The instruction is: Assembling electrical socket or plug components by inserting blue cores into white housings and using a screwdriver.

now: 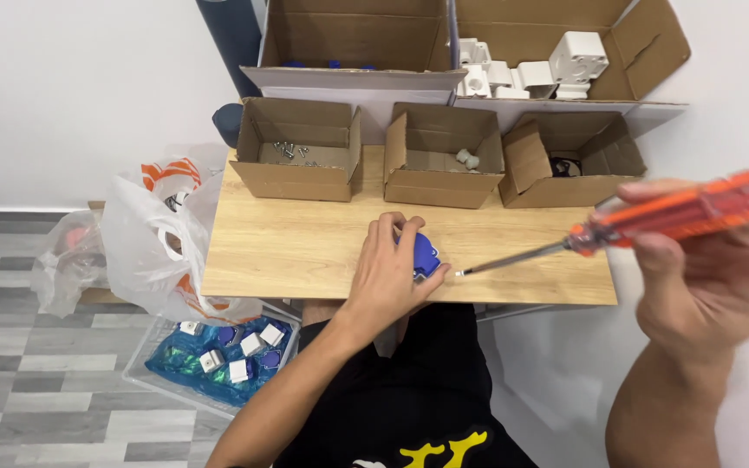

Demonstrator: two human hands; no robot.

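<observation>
Our left hand (387, 273) presses its grip down on a blue part (425, 253) near the tabletop's (288, 251) front edge. Our right hand (713, 273) clamps an orange screwdriver (652, 221), tip just beside that part.

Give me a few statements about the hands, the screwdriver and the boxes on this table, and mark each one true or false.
1. The left hand rests on a blue part. True.
2. The right hand holds a green screwdriver. False: the screwdriver has an orange handle.
3. Three small boxes stand along the far edge of the table. True.
4. The left box holds white blocks. False: it holds screws.
5. The screwdriver tip points toward the blue part. True.
</observation>
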